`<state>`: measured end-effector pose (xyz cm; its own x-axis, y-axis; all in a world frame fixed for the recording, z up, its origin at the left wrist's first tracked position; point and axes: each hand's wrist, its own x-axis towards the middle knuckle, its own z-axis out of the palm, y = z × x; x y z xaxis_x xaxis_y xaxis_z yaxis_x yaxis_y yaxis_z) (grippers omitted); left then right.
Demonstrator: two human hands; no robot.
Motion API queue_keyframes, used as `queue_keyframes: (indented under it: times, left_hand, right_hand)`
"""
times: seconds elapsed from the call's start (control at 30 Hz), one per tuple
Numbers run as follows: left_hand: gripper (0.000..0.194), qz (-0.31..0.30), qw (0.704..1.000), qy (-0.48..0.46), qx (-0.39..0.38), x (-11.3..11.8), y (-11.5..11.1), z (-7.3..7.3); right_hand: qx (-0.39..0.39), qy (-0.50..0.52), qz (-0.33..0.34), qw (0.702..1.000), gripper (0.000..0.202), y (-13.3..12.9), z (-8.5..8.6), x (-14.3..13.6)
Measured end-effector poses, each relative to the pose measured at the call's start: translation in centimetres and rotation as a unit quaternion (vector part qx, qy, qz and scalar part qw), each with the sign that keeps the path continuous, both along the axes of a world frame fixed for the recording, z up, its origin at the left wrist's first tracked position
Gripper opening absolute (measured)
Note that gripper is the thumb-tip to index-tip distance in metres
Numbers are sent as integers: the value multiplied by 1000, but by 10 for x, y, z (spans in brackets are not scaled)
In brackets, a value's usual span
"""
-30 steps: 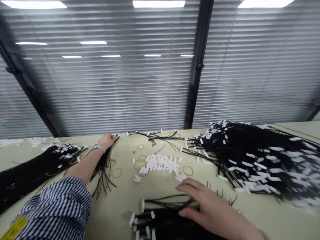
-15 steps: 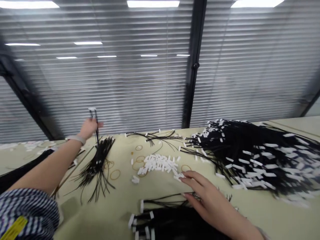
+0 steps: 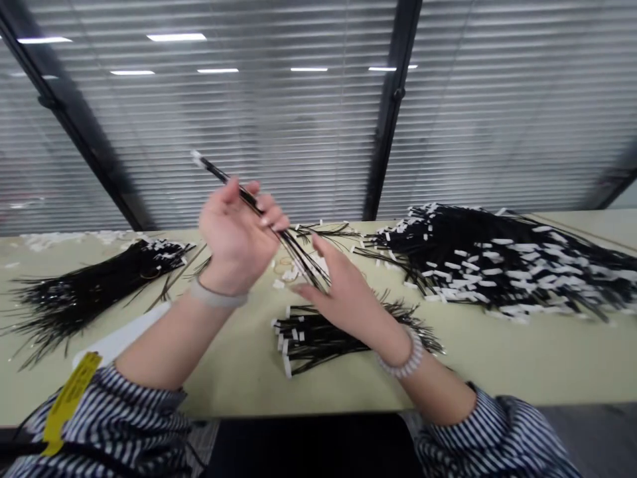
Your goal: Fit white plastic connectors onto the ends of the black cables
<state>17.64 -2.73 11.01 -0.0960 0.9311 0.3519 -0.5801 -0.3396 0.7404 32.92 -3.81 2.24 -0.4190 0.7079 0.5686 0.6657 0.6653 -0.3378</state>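
In the head view my left hand is raised, palm turned up, with its fingers closed round a thin bundle of black wires. The bundle slants down to the right, and a white connector tops its upper end. My right hand is at the lower end of these wires, thumb and forefinger apart on either side of them; whether it touches them I cannot tell. Below the right hand, a pile of black wires with white connectors lies on the table. Loose white connectors are partly hidden behind the held wires.
A large heap of black wires with white ends covers the table's right side. Another wire bundle lies at the left, near a white flat item. Blinds stand behind the pale table.
My left hand has brought the wires from the far left toward the middle and tilted them. My right hand has moved to their lower end. The view has shifted downward.
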Motion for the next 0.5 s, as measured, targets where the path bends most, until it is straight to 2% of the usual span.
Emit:
queue_keyframes:
  times: [0.07, 0.1, 0.17, 0.2, 0.27, 0.3, 0.37, 0.4, 0.47, 0.5]
  left_hand:
    - [17, -29, 999, 18, -6, 22, -21, -18]
    - [12, -31, 999, 43, 1, 23, -27, -27]
    - [12, -34, 990, 136, 6, 8, -32, -48]
    - [20, -6, 983, 182, 14, -4, -32, -61]
    - [31, 108, 945, 306, 33, -30, -33, -87]
    - [34, 141, 936, 323, 28, -41, -35, -100]
    - [35, 166, 918, 359, 18, -52, -43, -122]
    - [34, 160, 908, 387, 18, -53, -49, -131]
    - [36, 109, 884, 454, 30, -44, -60, -144]
    - [42, 79, 861, 500, 54, -38, -65, -149]
  right_hand:
    - [6, -50, -27, 998, 42, -7, 6, 2]
    - [3, -68, -30, 997, 37, -9, 7, 10]
    - [-5, -95, -25, 995, 33, -13, 4, 36]
    - [-6, -106, -23, 994, 30, -14, 1, 52]
    - [-10, -122, -23, 992, 29, -13, -7, 81]
    - [-11, -127, -22, 992, 28, -12, -10, 90]
    - [-12, -127, -10, 992, 27, -12, -14, 98]
    - [-9, -121, -2, 993, 29, -14, -13, 97]
    - [6, -96, 17, 995, 33, -29, -9, 90]
    - [16, -74, 26, 997, 32, -42, -7, 87]
